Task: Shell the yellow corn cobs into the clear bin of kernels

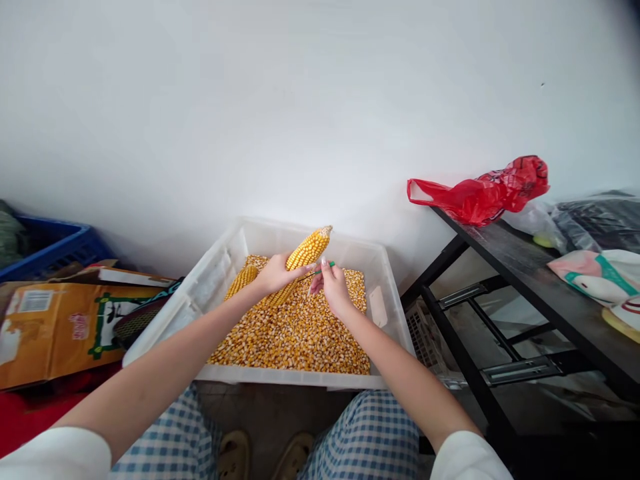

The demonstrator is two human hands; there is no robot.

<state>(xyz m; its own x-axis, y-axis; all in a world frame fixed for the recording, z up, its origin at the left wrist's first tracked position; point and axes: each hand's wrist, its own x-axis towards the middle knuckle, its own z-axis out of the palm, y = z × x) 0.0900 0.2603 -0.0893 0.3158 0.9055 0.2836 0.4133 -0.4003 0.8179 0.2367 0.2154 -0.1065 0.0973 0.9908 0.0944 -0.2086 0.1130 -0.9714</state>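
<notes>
My left hand [277, 275] is wrapped round a yellow corn cob [310, 247], which is tilted with its pale tip up and to the right. Between the fingers of my right hand [334, 288] is a thin tool with a green handle [319, 271]; its dark shaft points left towards the cob. Whether its tip touches the kernels is hard to make out. Both hands are above a translucent plastic bin [295, 375] holding a thick layer of loose corn kernels [300, 337]. Another corn cob [241, 281] lies on the kernels at the left, partly behind my left hand.
A white wall rises behind the bin. On the left are a cardboard box [65, 327] and a blue crate [60, 247]. A black-framed table [540, 280] stands on the right, bearing a red plastic bag [485, 193] and other bags. My knees are close to the bin's near edge.
</notes>
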